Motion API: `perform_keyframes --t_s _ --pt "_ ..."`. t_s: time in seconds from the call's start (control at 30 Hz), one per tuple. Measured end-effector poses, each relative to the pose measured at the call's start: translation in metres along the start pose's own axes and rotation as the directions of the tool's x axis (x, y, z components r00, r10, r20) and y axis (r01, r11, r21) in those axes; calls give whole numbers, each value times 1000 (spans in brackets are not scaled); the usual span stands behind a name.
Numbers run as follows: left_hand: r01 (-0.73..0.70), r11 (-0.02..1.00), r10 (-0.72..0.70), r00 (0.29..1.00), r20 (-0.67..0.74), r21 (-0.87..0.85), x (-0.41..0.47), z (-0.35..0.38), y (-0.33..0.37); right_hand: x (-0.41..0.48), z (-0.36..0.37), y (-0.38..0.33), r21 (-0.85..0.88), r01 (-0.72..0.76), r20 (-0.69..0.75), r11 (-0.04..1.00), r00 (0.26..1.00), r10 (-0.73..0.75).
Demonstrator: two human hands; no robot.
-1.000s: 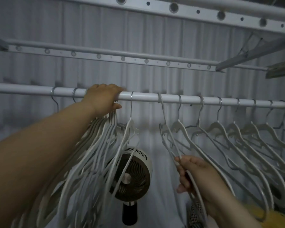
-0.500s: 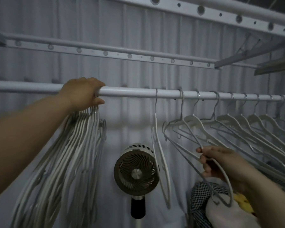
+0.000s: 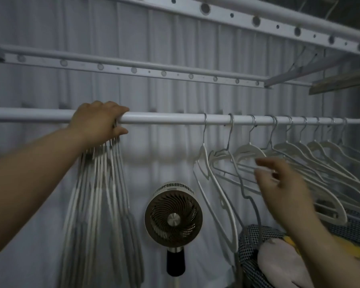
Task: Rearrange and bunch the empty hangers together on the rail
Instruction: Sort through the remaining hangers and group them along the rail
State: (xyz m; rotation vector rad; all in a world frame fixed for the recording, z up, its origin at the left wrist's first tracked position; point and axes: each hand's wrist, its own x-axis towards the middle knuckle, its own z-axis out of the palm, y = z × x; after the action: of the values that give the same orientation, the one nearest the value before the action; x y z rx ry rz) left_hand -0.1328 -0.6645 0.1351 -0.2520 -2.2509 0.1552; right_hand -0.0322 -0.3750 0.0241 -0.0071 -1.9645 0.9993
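Up on the rail (image 3: 164, 118), left hand (image 3: 98, 123) clamps bunched hangers (image 3: 100, 183); right hand (image 3: 279, 183), fingers spread, blurred beside loose hangers (image 3: 216, 194).

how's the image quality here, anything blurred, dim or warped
Head view: dim, flat light with a grey cast; the right hand is smeared by motion blur, as is the bunch of white hangers under the left hand; the round white-rimmed fan and white metal rail stay fairly sharp; wide-angle bowing bends the perforated white bar overhead.
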Motion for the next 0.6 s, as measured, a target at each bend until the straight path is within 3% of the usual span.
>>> perform_keyframes --t_s 0.13,0.33,0.5,0.6 --pt "13 1000 -13 1000 -2 -9 1 1 3 -18 24 -19 -53 139 146 989 981 -130" --pt "0 1000 0 1000 2 -29 3 2 5 -20 45 -21 -219 86 334 972 942 -8" --pt "-16 999 16 1000 -8 -46 5 2 5 -17 52 -11 -291 -5 353 957 929 112" --pt "-18 999 17 1000 -16 -52 6 2 7 -14 52 -3 -348 6 323 937 940 114"
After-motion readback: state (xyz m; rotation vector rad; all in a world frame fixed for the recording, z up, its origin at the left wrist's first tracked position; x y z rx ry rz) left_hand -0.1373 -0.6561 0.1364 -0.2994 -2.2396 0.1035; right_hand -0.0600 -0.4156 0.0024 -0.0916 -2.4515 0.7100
